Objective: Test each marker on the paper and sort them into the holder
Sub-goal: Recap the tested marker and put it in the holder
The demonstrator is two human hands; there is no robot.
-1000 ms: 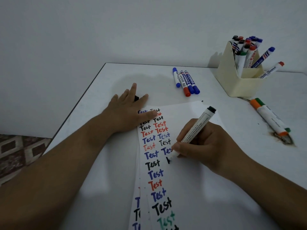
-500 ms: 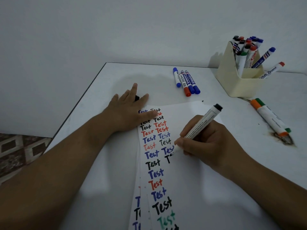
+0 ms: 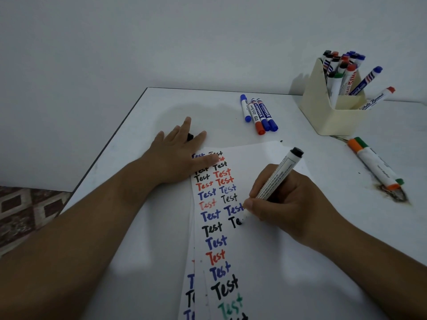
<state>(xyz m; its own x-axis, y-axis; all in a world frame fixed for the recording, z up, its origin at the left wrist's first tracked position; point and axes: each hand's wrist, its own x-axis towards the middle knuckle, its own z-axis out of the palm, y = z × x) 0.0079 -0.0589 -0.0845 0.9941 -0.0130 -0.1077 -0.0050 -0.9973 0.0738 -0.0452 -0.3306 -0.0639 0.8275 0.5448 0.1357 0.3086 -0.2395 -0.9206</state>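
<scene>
White table [image 3: 161, 107] with a dark edge along its left side, set against a plain pale wall [image 3: 161, 38]. Dark brown scorch-like stain [image 3: 396, 195] on the tabletop at the right. Small black speck [image 3: 281, 141] on the tabletop further back toward the middle. Patterned floor [image 3: 20, 209] with brown and light diamond shapes shows at lower left, below the table edge.
</scene>
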